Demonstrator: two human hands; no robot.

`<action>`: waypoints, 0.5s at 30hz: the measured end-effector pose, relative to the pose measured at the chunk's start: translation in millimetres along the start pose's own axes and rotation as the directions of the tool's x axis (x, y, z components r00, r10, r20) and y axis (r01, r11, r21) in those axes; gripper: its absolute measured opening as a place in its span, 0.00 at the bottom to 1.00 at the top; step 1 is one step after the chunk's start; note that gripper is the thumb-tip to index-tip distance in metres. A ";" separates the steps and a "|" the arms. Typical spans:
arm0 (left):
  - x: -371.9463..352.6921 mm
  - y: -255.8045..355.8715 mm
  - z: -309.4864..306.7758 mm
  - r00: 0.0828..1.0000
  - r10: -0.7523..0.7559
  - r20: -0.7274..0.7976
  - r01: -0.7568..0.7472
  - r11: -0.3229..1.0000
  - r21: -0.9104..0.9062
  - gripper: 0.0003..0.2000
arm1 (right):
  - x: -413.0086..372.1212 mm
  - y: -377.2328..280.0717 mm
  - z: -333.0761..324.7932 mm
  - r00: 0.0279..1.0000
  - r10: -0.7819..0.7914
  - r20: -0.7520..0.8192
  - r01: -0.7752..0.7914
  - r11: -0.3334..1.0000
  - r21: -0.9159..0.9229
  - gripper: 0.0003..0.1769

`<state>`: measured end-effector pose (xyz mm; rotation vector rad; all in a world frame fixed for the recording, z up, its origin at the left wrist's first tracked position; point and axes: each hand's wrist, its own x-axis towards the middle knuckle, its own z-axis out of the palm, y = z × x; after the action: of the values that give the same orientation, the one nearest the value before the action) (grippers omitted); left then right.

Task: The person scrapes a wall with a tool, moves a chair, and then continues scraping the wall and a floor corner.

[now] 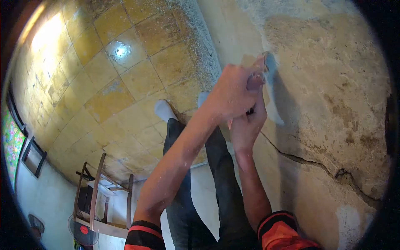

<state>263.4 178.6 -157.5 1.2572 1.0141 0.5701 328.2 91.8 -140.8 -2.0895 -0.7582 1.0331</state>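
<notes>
Both my hands are closed one over the other, close against a worn wall (325, 79). My left hand (234, 89) is the upper one, fist turned toward the wall. Just below it, my right hand (248, 127) wraps round the same spot. A thin flat-bladed scraper (261, 62) sticks out beyond my fingers and meets the wall surface; its handle is mostly hidden in my grip. Small pale flecks hang in the air around my hands and forearms. Bare tan plaster shows beside the blade, bordered by paler patches.
A long crack (308, 161) runs across the wall at right. Pale crumbs (204, 54) lie along the base of the wall on the yellow tiled floor (121, 100). My sock-covered foot (164, 110) stands on the tiles. A wooden chair (98, 191) stands at lower left.
</notes>
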 end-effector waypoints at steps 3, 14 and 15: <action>-3.6 -2.6 -4.9 0.999 0.001 0.035 -0.001 1.000 -0.008 0.08 | -1.6 0.4 8.4 0.998 -0.064 -0.025 0.064 0.998 0.025 0.36; -3.4 6.6 0.3 0.998 0.058 0.024 -0.057 0.997 -0.047 0.06 | -3.7 -7.4 -7.0 1.000 0.007 -0.029 -0.009 0.998 -0.056 0.34; -3.9 7.4 0.4 0.999 0.038 0.022 -0.037 0.998 -0.043 0.06 | -5.0 -7.7 -8.7 1.000 0.022 -0.019 -0.023 0.999 -0.041 0.33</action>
<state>263.1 177.1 -149.3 1.2451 0.9561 0.6018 331.4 90.1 -128.7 -2.1440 -0.7542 1.0163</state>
